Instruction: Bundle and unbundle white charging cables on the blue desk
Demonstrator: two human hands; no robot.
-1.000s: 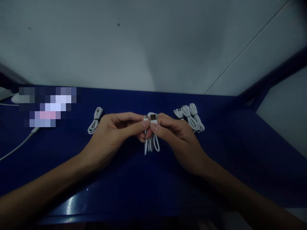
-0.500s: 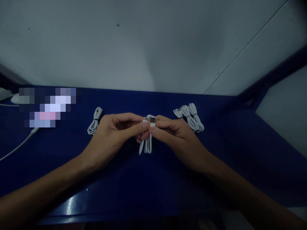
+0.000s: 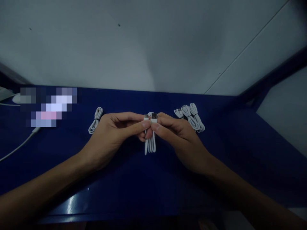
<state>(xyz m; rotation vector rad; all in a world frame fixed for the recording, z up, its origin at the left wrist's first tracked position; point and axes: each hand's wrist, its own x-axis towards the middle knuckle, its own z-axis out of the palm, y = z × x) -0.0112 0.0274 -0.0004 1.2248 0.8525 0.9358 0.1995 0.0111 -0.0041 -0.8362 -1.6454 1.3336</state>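
Between my two hands, above the blue table (image 3: 120, 191), is a coiled white cable (image 3: 153, 145), its loops hanging below the fingers. My left hand (image 3: 115, 131) is closed, pinching the small metal-tipped plug (image 3: 146, 118) between thumb and forefinger. My right hand (image 3: 182, 134) is closed too, with its thumb on the wider USB plug (image 3: 154, 118). Both plugs stand side by side with their metal ends up. Behind my left wrist lies a tied white cable (image 3: 96, 119). Several coiled white cables (image 3: 192, 118) with dark ties lie just beyond my right hand.
At the far left is a pixelated bright object (image 3: 54, 107) with a white cord (image 3: 18, 147) running from it. A white plug-like thing (image 3: 16, 98) is beside it. A pale wall (image 3: 134, 57) rises behind the table, and a blue frame (image 3: 275, 76) stands at the right.
The held cable has shifted slightly right and turned a little, so its loops hang straighter. Both plug ends sit slightly higher. My hands keep their pinch.
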